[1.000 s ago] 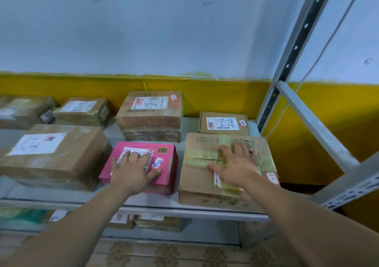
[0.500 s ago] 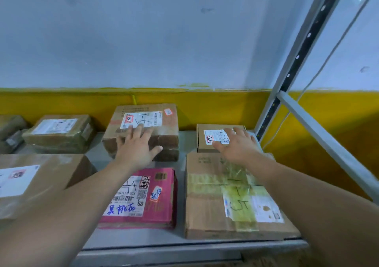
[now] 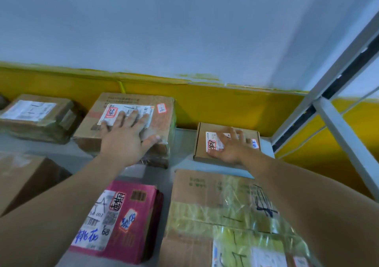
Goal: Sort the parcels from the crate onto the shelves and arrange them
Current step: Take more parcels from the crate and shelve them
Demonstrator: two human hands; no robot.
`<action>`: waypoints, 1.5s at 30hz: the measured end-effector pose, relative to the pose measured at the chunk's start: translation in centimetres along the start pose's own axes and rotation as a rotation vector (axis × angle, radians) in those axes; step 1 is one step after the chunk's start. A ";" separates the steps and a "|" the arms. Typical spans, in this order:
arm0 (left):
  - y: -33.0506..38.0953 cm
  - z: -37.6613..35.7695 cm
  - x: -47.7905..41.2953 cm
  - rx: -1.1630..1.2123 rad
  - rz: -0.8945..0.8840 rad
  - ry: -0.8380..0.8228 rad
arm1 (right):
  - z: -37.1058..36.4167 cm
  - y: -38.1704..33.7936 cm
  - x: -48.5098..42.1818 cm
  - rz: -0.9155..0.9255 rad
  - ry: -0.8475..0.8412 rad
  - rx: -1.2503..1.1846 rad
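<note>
1. My left hand (image 3: 125,141) lay palm down, fingers (image 3: 134,116) straight and spread, thumb out to the right. It pinched nothing.
2. Those fingers rested on the white label of a tape-wrapped brown box (image 3: 164,123), which sat at the back of the shelf (image 3: 182,145), close to the wall.
3. My right hand (image 3: 231,148) lay flat too, its fingers (image 3: 232,133) spread across the label of a small flat carton (image 3: 202,141). This carton sat at the back right, apart from the brown box.
4. Beneath my left forearm, at the front, lay a pink parcel (image 3: 135,225) with blue handwriting on its label.
5. Just beside it, on the right, sat a wide carton (image 3: 209,195) strapped with yellowish tape, under my right forearm.
6. Further left were a plain brown box (image 3: 20,182) at the front and a taped parcel (image 3: 34,117) behind it.
7. A grey metal upright (image 3: 338,78) rose at the right; behind the shelf, the wall was painted with a yellow band (image 3: 225,106).
</note>
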State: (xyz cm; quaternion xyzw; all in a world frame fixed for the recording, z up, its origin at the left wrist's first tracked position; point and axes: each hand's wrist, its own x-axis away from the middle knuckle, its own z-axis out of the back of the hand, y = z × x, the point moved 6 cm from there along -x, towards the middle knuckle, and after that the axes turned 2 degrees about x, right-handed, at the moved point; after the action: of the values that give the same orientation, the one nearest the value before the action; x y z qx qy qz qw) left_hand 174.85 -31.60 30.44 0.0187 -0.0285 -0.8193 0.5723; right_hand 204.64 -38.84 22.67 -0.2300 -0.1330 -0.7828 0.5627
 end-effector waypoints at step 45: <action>-26.4 2.6 11.6 0.113 0.137 -0.201 | 3.3 -28.5 8.9 -0.003 0.294 0.098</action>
State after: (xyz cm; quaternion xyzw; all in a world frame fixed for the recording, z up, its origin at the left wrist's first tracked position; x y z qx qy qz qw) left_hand 146.00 -33.34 31.25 -0.0332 -0.1329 -0.7731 0.6194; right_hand 176.14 -35.16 31.48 -0.0850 -0.0876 -0.8014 0.5856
